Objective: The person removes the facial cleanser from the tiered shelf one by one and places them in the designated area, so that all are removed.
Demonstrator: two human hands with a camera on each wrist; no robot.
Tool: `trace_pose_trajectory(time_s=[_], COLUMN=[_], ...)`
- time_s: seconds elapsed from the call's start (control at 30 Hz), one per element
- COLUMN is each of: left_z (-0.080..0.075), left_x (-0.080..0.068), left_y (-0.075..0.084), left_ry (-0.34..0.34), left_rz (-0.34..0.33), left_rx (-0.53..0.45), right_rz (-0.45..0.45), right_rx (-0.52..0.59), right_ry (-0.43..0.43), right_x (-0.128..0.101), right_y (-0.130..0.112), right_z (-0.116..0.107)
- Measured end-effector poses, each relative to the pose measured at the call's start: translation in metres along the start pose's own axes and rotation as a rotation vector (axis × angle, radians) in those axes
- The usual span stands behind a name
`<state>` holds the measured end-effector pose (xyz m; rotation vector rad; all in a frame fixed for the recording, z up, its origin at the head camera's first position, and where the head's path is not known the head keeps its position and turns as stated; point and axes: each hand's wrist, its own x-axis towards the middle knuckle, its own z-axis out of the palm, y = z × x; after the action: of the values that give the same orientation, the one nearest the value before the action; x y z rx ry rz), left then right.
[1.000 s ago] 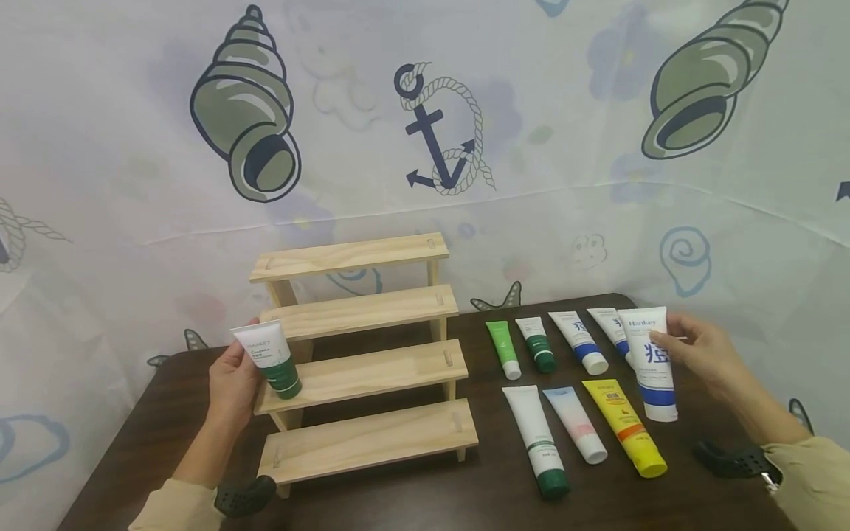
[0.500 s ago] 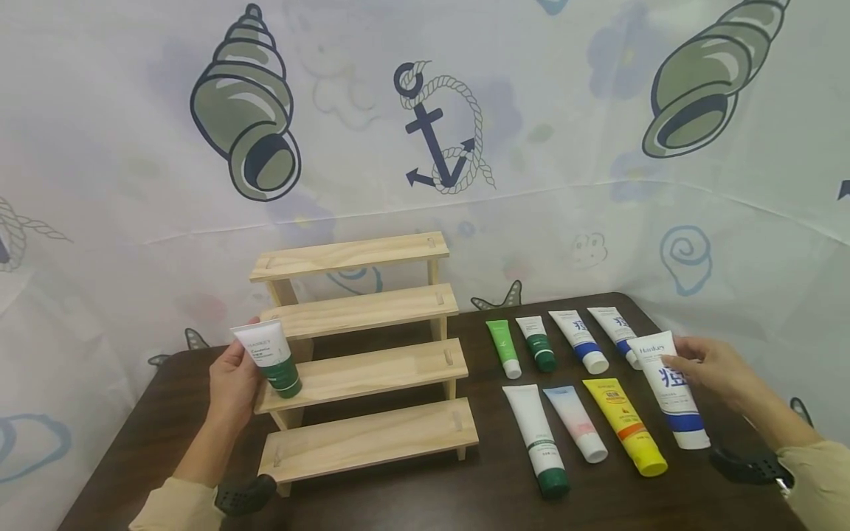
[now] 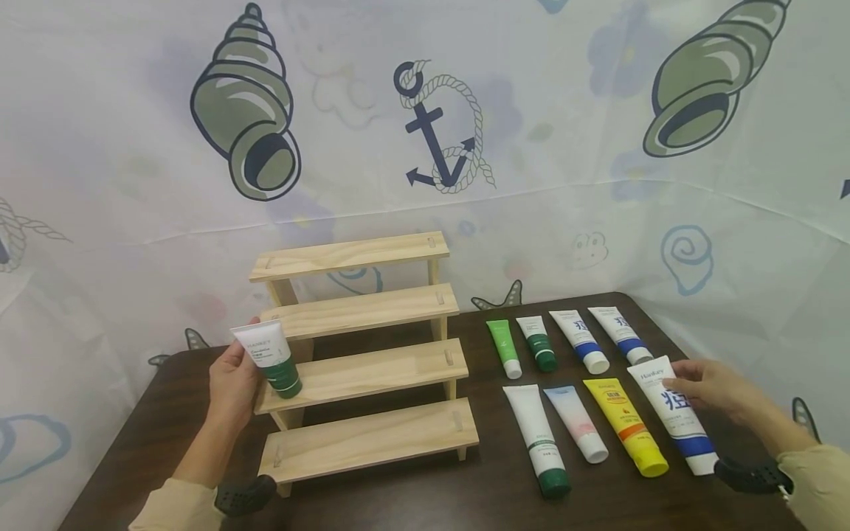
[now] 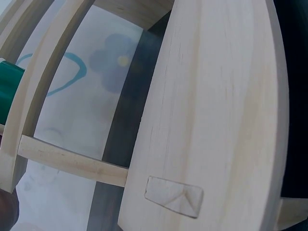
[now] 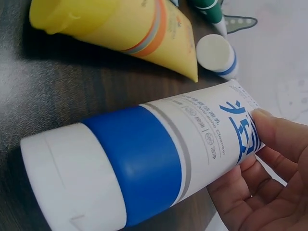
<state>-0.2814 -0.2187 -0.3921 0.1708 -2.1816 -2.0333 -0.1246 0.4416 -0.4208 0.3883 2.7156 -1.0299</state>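
My left hand (image 3: 232, 380) holds a white and green squeeze tube (image 3: 271, 359) upright, cap down, at the left end of the rack's second tier from the bottom. In the left wrist view only the tube's green lower part (image 4: 8, 89) shows at the left edge. At the right of the table my right hand (image 3: 720, 391) pinches a white tube with a blue band (image 3: 674, 413) between thumb and fingers near its flat end. This tube lies slanted beside a yellow tube (image 3: 626, 428), its cap toward me, as the right wrist view (image 5: 139, 159) also shows.
A stepped wooden rack (image 3: 368, 439) stands left of centre. Several tubes lie in two rows on the dark table (image 3: 412, 509), among them a light green tube (image 3: 502, 346), a white and green-capped tube (image 3: 536, 439) and a pink and blue tube (image 3: 575, 424). A printed cloth (image 3: 531, 221) hangs behind.
My right hand has brought the white and blue tube down and toward me, tilting it to lie beside the yellow tube. The left hand and its tube have stayed in place.
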Motion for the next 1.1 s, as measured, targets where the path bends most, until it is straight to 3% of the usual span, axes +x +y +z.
trace_pose_trajectory(time_s=[0.27, 0.53, 1.1], left_z=[0.000, 0.000, -0.001], left_x=[0.000, 0.000, -0.002], left_y=[-0.001, -0.002, -0.003], left_ry=[0.012, 0.005, -0.002], left_rz=[0.012, 0.024, 0.038], left_rx=[0.002, -0.010, 0.021], right_rz=[0.063, 0.066, 0.103], right_rx=[0.017, 0.017, 0.037], right_ry=[-0.057, -0.102, -0.110], right_x=[0.005, 0.009, 0.015], right_y=[0.003, 0.009, 0.016], right_z=[0.001, 0.002, 0.008])
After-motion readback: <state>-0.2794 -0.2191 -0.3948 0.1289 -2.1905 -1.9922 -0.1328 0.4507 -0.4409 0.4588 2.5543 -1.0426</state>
